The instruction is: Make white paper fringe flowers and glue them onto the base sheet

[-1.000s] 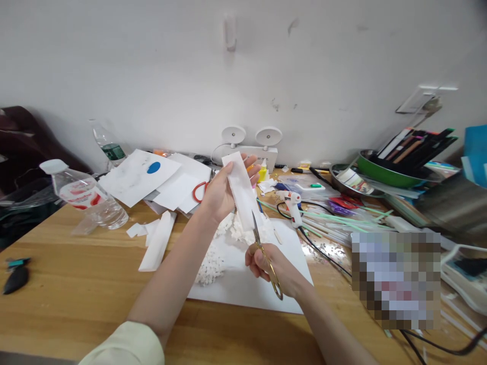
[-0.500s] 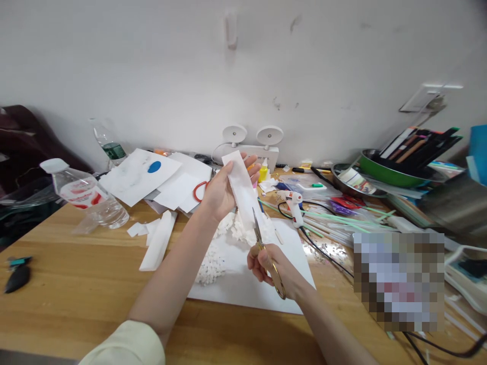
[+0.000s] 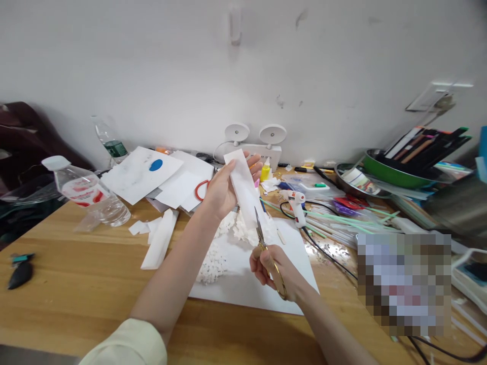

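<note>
A white paper strip (image 3: 243, 187) lies along the palm of my left hand (image 3: 224, 190), pinned under the thumb with the other fingers stretched behind it. My right hand (image 3: 272, 266) is closed on gold-handled scissors (image 3: 260, 230), whose blades point up at the strip's lower edge. Below my hands, a pile of small white paper bits (image 3: 211, 266) and some crumpled white pieces (image 3: 243, 228) rest on a white sheet (image 3: 251, 291). A folded white strip (image 3: 160, 241) lies on the table left of my left forearm.
At left stand a water bottle (image 3: 89, 190) and a green-labelled bottle (image 3: 115, 148), near loose papers (image 3: 137, 177) and red-handled scissors (image 3: 200, 191). To the right are a glue gun (image 3: 297, 205) with its cable, thin sticks (image 3: 335, 223), and a green pan (image 3: 395, 170) holding markers.
The view has shifted slightly. Both hands keep nearly the same pose, with the scissors still at the strip's lower edge.
</note>
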Demonstrator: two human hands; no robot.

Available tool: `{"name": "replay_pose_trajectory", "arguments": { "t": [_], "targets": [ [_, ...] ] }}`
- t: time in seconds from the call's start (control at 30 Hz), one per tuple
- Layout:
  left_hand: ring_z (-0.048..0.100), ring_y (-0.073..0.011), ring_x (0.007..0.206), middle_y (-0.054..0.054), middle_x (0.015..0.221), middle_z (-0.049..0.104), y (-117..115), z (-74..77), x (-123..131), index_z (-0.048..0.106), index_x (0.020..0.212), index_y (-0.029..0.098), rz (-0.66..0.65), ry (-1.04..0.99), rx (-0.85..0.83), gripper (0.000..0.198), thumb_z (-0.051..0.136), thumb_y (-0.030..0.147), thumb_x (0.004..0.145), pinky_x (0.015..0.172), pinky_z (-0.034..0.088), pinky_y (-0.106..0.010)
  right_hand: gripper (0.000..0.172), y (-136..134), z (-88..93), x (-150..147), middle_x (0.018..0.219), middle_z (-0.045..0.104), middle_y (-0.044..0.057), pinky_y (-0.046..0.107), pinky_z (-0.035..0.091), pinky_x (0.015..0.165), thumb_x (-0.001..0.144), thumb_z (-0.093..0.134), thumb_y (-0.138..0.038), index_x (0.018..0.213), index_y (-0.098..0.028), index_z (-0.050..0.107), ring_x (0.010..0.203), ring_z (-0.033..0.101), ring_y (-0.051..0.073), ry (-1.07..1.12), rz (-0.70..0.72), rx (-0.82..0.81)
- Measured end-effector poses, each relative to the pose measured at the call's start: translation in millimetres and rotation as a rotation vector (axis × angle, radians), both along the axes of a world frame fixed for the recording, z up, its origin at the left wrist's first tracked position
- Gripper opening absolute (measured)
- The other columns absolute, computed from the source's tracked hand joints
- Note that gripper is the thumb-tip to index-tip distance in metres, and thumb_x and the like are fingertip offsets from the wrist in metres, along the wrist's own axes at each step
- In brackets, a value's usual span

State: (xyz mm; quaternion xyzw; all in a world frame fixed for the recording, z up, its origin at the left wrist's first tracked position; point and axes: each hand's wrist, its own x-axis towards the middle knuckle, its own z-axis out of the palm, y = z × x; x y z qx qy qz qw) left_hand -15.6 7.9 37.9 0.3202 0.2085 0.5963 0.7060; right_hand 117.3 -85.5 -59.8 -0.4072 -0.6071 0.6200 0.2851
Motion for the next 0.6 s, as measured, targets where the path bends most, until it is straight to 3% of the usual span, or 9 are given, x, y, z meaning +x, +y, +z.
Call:
{"name": "replay_pose_trajectory", "arguments": {
  "t": [0.6],
  "targets": [
    [0.052,-0.021,0.109,-0.009,0.111,0.06,1.0,-0.8,-1.3,0.048,0.118,0.015,0.0,-0.035,-0.006,0.034,0.039,0.019,0.085,0.096,0.038,-0.036,0.066,0.4,-0.8,-3.6,0.035,0.04,-0.003,0.018,0.017,0.029,0.059,0.034,-0.08,0.053,-0.015,0.046,0.027,0.025,0.003,-0.009,-0.039,-0.095]
  ]
}}
